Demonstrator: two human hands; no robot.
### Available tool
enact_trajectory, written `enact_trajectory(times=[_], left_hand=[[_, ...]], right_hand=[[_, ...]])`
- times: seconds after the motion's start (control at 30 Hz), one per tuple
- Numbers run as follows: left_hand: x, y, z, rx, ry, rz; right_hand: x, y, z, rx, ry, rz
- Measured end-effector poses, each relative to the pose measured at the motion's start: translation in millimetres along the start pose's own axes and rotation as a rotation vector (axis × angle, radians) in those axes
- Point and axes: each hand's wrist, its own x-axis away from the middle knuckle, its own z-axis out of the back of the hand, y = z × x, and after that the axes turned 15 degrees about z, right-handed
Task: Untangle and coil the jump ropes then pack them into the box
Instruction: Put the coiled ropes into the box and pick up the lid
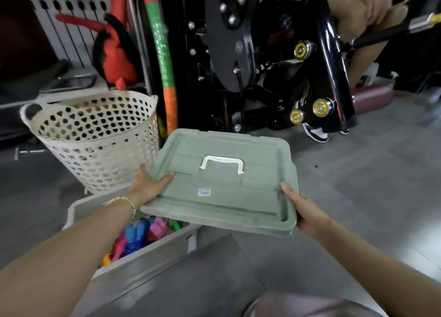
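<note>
A: While the white basket [95, 149] stands on the floor at left, where's the box [148, 257]?
B: Just in front of it, open, btm left.
A: Lid [222, 185]?
B: Held tilted above the box's far corner.
A: Hands?
B: L hand [146, 185] pinches its left edge, R hand [303, 209] the right. Thumbs on top, fingers under, hidden.
A: Jump ropes [138, 235]?
B: Bundled inside the box: pink, blue, green.
</note>
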Motion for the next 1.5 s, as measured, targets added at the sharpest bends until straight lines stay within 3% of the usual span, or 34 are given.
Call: enact_trajectory(times=[0.13,0.3,0.53,0.77,1.0,1.13,1.23,1.3,1.4,1.5], left_hand=[[-10.5,-56.5,81.8,0.107,0.077,0.145],[-26.9,-131.2,137.8,0.078,0.207,0.330],[-54.7,-233.9,118.3,-0.097,0.274,0.485],[-61.4,-253.3,69.0,-0.142,0.381,0.537],[-77.4,-253.7,68.7,0.105,0.347,0.606],[-82.6,-258.9,69.8,0.428,0.222,0.784],[-86.3,-262.9,70.6,0.501,0.165,0.800],[-88.5,-264.8,70.6,0.493,0.156,0.810],[-89.7,-266.4,70.4,0.516,0.146,0.804],[-87.3,-265.7,69.7,0.530,0.146,0.786]], right_hand=[[-14.3,-8.4,-79.9,0.113,-0.164,0.002],[-42.5,27.3,-176.8,0.319,-0.231,0.037],[-63.1,116.4,-224.5,0.625,-0.268,0.006],[-94.8,166.4,-225.0,0.768,-0.311,0.005],[-113.7,185.7,-235.7,0.843,-0.256,-0.018],[-110.3,188.8,-230.2,0.675,-0.245,-0.304],[-114.1,188.5,-229.7,0.631,-0.325,-0.364],[-114.2,192.7,-230.2,0.663,-0.232,-0.275],[-111.3,198.7,-230.4,0.750,-0.030,0.056],[-107.1,198.1,-229.9,0.767,-0.033,0.219]])
